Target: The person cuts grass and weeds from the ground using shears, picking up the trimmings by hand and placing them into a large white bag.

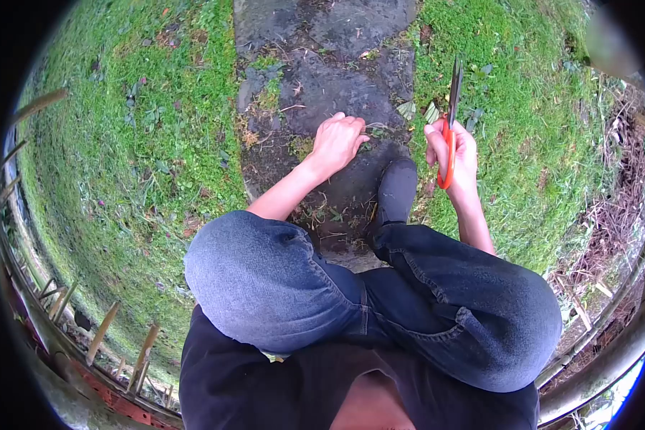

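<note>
Crouched low over a dark grey, cracked stone slab path (337, 86) running between two stretches of green lawn grass (136, 143). Left hand (337, 142) curled down onto the slab near its right edge, fingers bunched and pinching at small green weed stems (375, 130) sprouting from the stone; exactly how much is gripped cannot be told, since the fingertips hide it. Right hand (453, 154) raised just past the right edge of the slab, over the grass verge, fist wrapped firmly around the orange plastic handles of a pair of scissors with long dark metal blades (451, 115). Blades pointing up and away, close together, tips above the lawn at the slab's right border. Both hands near each other but apart, the weed tuft lying between them. Black shoe (396, 192) planted on the near right part of the slab, just below the right hand and touching neither hand. Blue denim jeans knees (265, 279) filling the lower middle, a black shirt (215, 380) beneath them. Scattered plant clippings (330, 215) lying on the near end of the slab beside the shoe. Dry brown twigs and dead stems (609, 215) heaped along the far right edge of the lawn; cut bamboo-like stakes (104, 330) standing along the left border.
</note>
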A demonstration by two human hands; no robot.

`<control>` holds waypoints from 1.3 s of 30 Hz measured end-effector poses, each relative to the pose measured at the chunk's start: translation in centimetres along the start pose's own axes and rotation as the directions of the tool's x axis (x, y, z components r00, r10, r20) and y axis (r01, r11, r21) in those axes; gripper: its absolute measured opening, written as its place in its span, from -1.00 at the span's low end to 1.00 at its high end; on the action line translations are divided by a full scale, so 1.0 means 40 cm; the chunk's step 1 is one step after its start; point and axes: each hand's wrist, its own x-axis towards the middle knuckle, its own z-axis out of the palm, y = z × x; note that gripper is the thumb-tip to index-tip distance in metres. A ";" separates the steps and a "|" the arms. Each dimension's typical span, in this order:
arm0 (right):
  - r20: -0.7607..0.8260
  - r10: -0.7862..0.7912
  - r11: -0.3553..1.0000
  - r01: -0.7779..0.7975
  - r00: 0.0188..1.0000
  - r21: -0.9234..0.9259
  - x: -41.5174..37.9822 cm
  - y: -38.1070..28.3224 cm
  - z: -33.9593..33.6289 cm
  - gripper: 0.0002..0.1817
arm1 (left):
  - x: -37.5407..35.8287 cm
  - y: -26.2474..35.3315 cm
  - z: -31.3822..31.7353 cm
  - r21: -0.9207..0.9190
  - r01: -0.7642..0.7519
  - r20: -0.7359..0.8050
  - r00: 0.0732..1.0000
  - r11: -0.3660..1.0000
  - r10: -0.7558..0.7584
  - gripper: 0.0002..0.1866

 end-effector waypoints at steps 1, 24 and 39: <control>0.004 0.000 1.000 0.000 1.000 0.014 -0.002 -0.003 -0.003 -0.83 | 0.007 0.001 0.000 0.009 -0.007 0.015 1.000 1.000 0.007 -0.78; -0.050 0.063 0.997 -0.065 0.997 -0.041 -0.048 -0.020 0.009 -0.84 | -0.033 -0.013 -0.111 -0.114 0.071 -0.027 0.997 0.991 -0.075 -0.86; 0.087 -0.042 0.995 0.050 0.995 -0.091 -0.036 -0.034 0.115 -0.84 | -0.179 -0.065 -0.367 -0.113 0.199 -0.076 0.975 0.973 -0.208 -0.86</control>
